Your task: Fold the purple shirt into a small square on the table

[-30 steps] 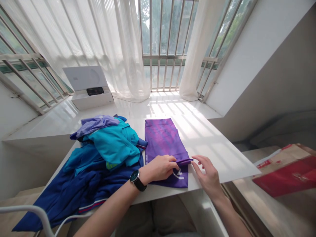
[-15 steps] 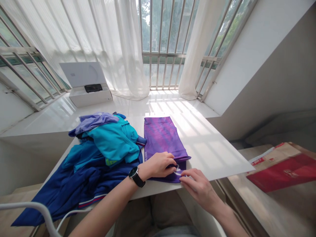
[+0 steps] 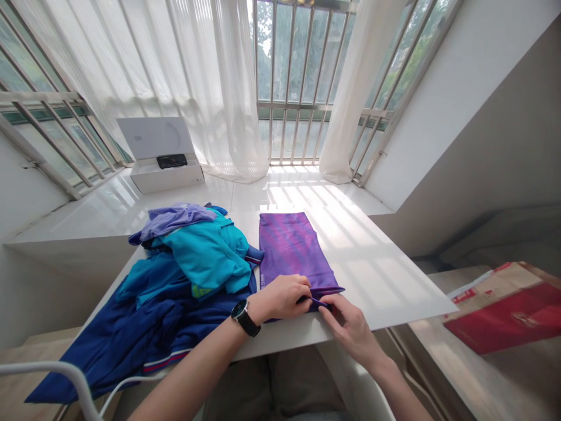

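Note:
A folded purple shirt [image 3: 293, 251] with a pinkish pattern lies flat on the white table. At its near edge, my left hand [image 3: 287, 297], with a black watch on the wrist, has its fingers curled closed on the cloth. My right hand [image 3: 346, 321] pinches the near right corner of the same shirt between thumb and fingers. A narrow strip of the near edge is turned up between the two hands. To the left lies a loose pile with a turquoise garment [image 3: 210, 251], a lavender garment [image 3: 175, 222] and a navy garment with striped trim [image 3: 144, 333].
An open white box [image 3: 169, 180] holding a black device [image 3: 172, 161] stands on the window sill. A red and brown paper bag [image 3: 508, 310] is at the right. A white tube [image 3: 65, 369] curves in at lower left. Table edges run near my forearms.
The shirt's near flap, which lay flatter with a white mark showing, is now turned up and away from me. Both hands have moved with it, and the view has shifted slightly.

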### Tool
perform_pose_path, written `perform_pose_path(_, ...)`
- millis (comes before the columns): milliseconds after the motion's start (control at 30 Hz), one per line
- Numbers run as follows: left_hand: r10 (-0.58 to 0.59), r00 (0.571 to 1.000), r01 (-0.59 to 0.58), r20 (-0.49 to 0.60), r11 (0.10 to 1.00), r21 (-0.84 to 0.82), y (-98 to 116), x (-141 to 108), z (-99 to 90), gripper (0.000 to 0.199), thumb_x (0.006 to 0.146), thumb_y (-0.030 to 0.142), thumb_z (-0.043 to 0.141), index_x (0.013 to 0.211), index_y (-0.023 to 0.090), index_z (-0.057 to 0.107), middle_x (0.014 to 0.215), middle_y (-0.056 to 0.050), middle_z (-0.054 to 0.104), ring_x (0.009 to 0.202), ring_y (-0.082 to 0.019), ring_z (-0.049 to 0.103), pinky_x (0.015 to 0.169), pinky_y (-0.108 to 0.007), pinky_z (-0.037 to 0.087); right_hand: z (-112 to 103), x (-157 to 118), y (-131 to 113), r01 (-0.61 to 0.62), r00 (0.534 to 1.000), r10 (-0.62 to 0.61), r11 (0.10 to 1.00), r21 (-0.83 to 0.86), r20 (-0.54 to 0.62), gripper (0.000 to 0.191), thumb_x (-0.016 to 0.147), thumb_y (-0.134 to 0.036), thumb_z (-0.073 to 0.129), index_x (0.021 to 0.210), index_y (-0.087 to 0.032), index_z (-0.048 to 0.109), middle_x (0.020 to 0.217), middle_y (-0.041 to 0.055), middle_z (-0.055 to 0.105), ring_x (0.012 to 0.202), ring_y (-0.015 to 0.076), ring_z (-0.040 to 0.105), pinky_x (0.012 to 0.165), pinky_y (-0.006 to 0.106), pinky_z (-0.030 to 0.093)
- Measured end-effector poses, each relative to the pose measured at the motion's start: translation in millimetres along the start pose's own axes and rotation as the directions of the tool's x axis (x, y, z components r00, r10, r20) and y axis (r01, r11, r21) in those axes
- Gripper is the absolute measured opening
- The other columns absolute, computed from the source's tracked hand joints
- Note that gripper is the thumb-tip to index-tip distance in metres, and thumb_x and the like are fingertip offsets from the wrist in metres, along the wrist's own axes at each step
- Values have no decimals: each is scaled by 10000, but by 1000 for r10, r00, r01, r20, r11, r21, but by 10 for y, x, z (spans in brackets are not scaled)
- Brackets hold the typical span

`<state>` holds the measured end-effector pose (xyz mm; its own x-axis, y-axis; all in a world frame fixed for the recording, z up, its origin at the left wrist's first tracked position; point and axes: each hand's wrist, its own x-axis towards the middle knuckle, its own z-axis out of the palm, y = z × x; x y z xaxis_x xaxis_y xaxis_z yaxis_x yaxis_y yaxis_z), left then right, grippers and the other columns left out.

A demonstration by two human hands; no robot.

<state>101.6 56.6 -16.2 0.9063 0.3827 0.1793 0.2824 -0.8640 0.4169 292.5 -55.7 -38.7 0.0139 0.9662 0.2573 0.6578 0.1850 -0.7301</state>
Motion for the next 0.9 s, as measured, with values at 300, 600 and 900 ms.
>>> perform_pose_path(300,8,1000,-8,-15,1000,-11,-10,-49,-84,347,849,248,641,1194,217,611,1228,-70,620,1018,-214,650,829,-275,531,32,102,80,-196,980,190,971,-139,-50,249,931,-430,538,834,-227,647,661,-8,651,522,145,524,545,264,390)
perform_pose_path(600,69,998,-69,14,997,44,37,-30,-34,309,841,114,551,1112,220,653,1211,-43,639,1000,-207,635,859,-277,505,52,164,-51,-332,938,339,823,-460,-70,164,907,-298,543,854,-207,668,814,59,738,732,210,660,642,284,364)
perform_pose_path(900,104,994,-103,-23,994,37,6,-26,3,273,881,96,518,1060,214,685,1146,-42,679,970,-192,651,849,-265,501,85,93,34,-351,932,266,833,-427,-247,334,875,-338,591,1174,-193,552,980,78,686,821,247,666,652,327,458)
